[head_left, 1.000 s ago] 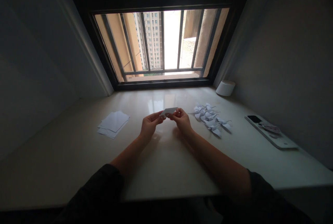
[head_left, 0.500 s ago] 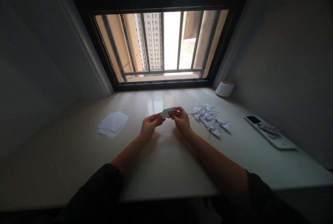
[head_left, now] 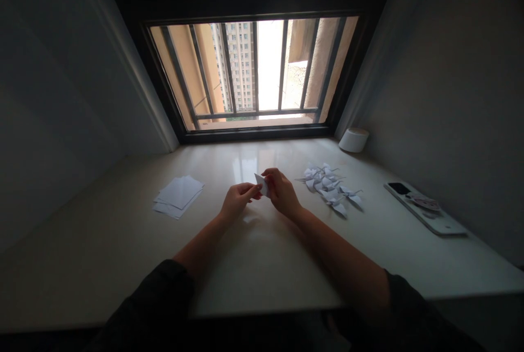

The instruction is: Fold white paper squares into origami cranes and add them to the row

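Head view shows us a glossy white bench (head_left: 229, 264) below a black-framed window (head_left: 254, 71). On its right lies a flat white rectangular phone (head_left: 446, 226); nearer the middle, a heap of pointed, folded white paper shapes (head_left: 326, 180); on its left, a loose stack of flat white paper sheets (head_left: 180, 194). Between heap and stack, our left hand (head_left: 235, 199) and right hand (head_left: 282, 192), fingers narrowed, hold a small folded white paper piece (head_left: 261, 179).

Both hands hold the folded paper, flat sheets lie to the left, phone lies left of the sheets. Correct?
Wrong on the phone: the head view shows it right of the folded shapes. Left hand and right hand do hold the folded paper; the flat sheets do lie to the left.
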The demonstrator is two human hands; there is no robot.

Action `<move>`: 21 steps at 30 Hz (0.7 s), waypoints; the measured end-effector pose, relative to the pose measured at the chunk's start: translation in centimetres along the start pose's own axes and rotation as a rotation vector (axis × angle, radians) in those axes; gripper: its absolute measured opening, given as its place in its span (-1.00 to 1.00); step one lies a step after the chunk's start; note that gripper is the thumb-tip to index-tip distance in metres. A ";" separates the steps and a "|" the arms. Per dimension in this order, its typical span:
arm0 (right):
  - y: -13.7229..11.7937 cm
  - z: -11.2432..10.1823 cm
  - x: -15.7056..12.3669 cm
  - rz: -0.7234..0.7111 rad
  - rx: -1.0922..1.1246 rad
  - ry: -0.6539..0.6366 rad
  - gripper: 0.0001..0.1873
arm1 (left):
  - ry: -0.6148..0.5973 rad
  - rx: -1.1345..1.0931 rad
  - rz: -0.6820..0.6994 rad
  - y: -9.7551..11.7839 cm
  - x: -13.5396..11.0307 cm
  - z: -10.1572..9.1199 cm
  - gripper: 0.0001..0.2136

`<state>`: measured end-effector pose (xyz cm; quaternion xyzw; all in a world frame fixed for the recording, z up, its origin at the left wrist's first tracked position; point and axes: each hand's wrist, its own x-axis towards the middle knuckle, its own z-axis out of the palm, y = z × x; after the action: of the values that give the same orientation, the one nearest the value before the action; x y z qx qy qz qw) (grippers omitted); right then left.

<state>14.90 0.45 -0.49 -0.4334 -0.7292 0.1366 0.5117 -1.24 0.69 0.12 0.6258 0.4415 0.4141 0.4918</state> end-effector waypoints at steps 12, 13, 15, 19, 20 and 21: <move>0.1 1.3 0.1 0.250 0.429 0.045 -0.80 | 0.243 -0.150 0.010 -0.5 0.5 -0.4 -0.66; 0.2 1.3 0.1 0.279 0.449 0.047 -0.79 | 0.235 -0.146 0.011 -0.5 0.5 -0.3 -0.65; 0.5 1.3 0.3 0.335 0.511 0.054 -0.77 | 0.216 -0.140 0.012 -0.5 0.5 -0.2 -0.64; 0.9 1.1 0.6 0.398 0.652 0.064 -0.75 | 0.212 -0.186 0.077 -0.2 0.3 0.0 -0.37; 1.0 1.1 0.6 0.402 0.673 0.056 -0.75 | 0.211 -0.188 0.111 0.0 0.2 0.0 -0.29; 1.0 1.1 0.6 0.405 0.688 0.046 -0.76 | 0.210 -0.174 0.145 0.1 0.1 0.0 -0.23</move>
<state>14.37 1.77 -1.23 -0.3745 -0.5292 0.4612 0.6057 -1.24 0.75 0.26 0.5643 0.4065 0.5486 0.4641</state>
